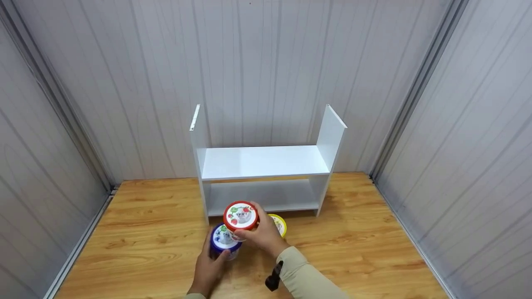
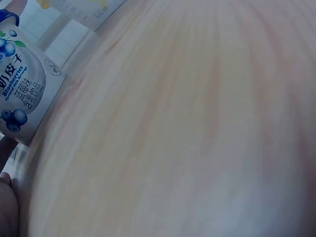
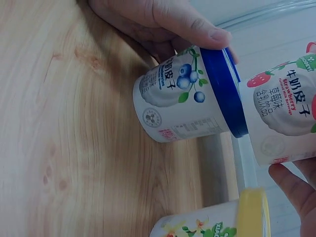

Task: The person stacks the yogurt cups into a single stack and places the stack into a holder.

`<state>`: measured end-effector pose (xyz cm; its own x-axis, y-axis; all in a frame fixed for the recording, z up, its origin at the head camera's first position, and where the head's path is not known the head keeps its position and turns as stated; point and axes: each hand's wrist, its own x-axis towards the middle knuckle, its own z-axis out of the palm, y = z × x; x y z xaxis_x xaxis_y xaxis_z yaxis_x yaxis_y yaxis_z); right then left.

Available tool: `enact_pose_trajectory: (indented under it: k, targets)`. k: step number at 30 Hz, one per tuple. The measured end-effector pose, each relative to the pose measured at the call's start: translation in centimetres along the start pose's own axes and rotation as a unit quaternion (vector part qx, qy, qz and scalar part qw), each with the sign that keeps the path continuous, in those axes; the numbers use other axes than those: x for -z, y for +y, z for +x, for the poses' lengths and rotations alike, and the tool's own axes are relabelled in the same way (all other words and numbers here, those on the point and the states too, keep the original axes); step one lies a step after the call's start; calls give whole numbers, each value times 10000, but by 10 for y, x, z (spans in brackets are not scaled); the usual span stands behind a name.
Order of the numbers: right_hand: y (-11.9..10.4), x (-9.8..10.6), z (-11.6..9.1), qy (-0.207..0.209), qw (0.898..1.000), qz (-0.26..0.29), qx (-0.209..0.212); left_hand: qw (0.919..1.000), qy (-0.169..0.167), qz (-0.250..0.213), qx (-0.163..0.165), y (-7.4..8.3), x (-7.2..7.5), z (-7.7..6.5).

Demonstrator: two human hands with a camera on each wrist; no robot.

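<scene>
My left hand (image 1: pixel 209 265) grips a blueberry milk drink cup (image 3: pixel 180 96) with a blue lid (image 1: pixel 224 236), near the shelf's front. Its thumb lies along the lid's edge in the right wrist view. My right hand (image 1: pixel 266 232) holds a strawberry milk drink cup (image 3: pixel 284 111) with a red lid (image 1: pixel 241 215) above the blueberry cup. The strawberry cup's base overlaps the blue lid in view; whether they touch I cannot tell. Beyond my right hand stands a yellow-lidded cup (image 1: pixel 279 224), partly hidden. The left wrist view catches the blueberry cup (image 2: pixel 24 84) at its left edge.
A white two-level shelf (image 1: pixel 266 162) with tall side panels stands at the back of the wooden table (image 1: pixel 158 232). Pale panelled walls (image 1: pixel 266 62) rise behind it and on both sides. A black strap (image 1: pixel 273 277) is on my right wrist.
</scene>
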<state>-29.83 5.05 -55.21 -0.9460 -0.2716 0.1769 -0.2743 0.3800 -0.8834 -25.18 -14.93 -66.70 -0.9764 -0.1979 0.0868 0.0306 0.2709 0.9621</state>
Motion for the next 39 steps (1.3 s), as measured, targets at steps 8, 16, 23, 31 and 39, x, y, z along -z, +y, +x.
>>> enact_pose_trajectory:
  k: [8, 16, 23, 31, 39]
  targets:
    - [-5, -6, 1, -134, 9998, 80, -150, 10000, -29, -61, 32, 0, 1, 1]
    - [-7, -14, 3, -159, 9998, 81, -107, 9998, -105, -129, 96, 0, 0, 2]
    - [-11, -21, 3, -181, 9998, 108, -46, 9994, -124, -33, 315, 3, 0, 1]
    - [-15, -25, 5, -301, 9993, 203, -25, 9989, -163, 66, 440, 4, 0, 2]
    - [-14, -29, 5, -329, 9992, 220, 95, 9985, -171, 183, 487, 5, 1, 2]
